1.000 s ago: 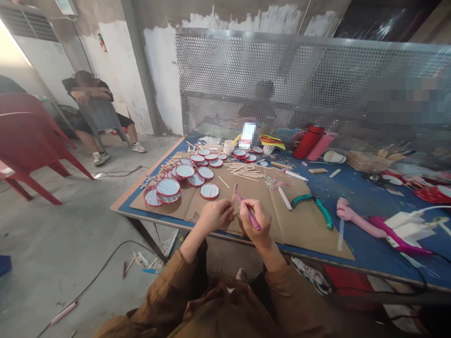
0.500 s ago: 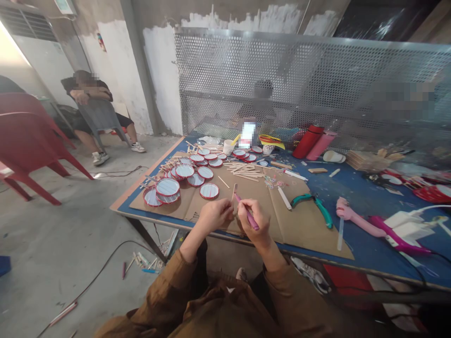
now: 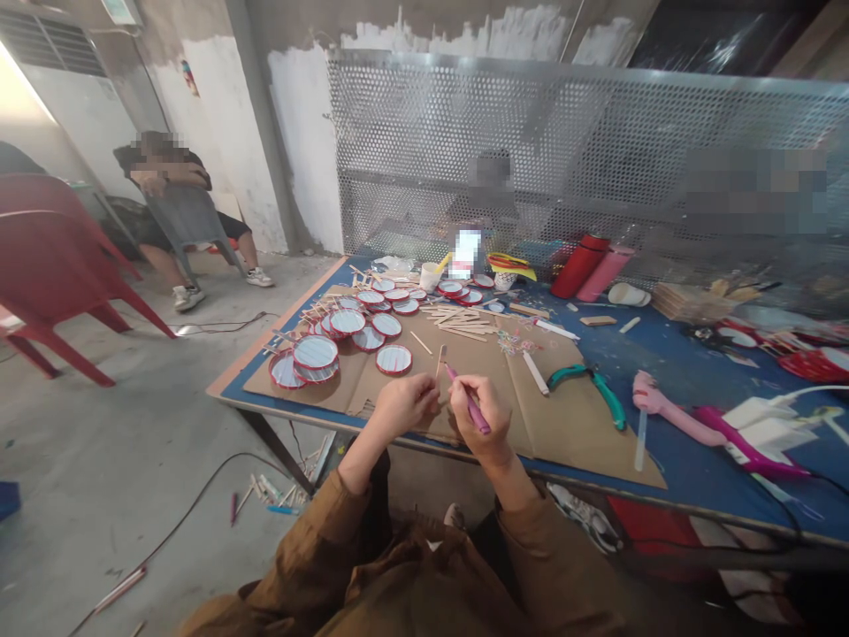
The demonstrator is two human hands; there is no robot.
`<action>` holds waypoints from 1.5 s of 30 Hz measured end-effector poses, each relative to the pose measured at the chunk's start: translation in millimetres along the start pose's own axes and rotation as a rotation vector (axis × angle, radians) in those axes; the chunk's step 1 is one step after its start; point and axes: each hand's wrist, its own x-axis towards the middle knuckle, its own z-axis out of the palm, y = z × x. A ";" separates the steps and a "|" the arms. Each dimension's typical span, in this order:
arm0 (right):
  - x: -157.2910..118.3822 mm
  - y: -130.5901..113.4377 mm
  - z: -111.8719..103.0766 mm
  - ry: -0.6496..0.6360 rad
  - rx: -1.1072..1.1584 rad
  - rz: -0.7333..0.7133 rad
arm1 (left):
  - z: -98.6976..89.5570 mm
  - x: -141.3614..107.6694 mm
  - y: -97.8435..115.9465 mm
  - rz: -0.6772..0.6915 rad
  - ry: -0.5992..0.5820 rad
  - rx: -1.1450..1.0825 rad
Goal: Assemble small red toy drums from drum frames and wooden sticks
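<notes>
Closed round a thin wooden stick (image 3: 439, 361), my left hand (image 3: 406, 405) is above the front part of the brown cardboard (image 3: 563, 425). The stick stands up out of the fingers, its top end dark. My right hand (image 3: 483, 414) grips a purple pen (image 3: 476, 412) whose tip points up and left toward the stick, a small gap between them. Round white discs with red rims (image 3: 393, 358) lie in a cluster left of and beyond my hands. Flat wooden sticks (image 3: 461, 323) are piled behind the hands.
Teal-handled pliers (image 3: 600, 394), a white marker (image 3: 535, 373) and a pink glue gun (image 3: 669, 409) lie to the right. Behind are a red bottle (image 3: 579, 265), a lit phone (image 3: 465, 252) and a perforated metal screen (image 3: 411, 124). A person (image 3: 165, 177) sits at left.
The pen in my right hand has moved slightly to the right, its tip now a little away from the stick. My left hand has hardly moved.
</notes>
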 end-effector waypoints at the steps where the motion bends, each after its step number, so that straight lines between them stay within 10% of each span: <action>1: 0.3 -0.6 0.2 -0.013 0.005 -0.013 | -0.1 -0.1 0.2 0.003 0.001 0.001; 45: 7.6 0.6 -1.6 -0.102 0.402 0.285 | 4.5 0.1 -0.6 -0.016 0.020 0.063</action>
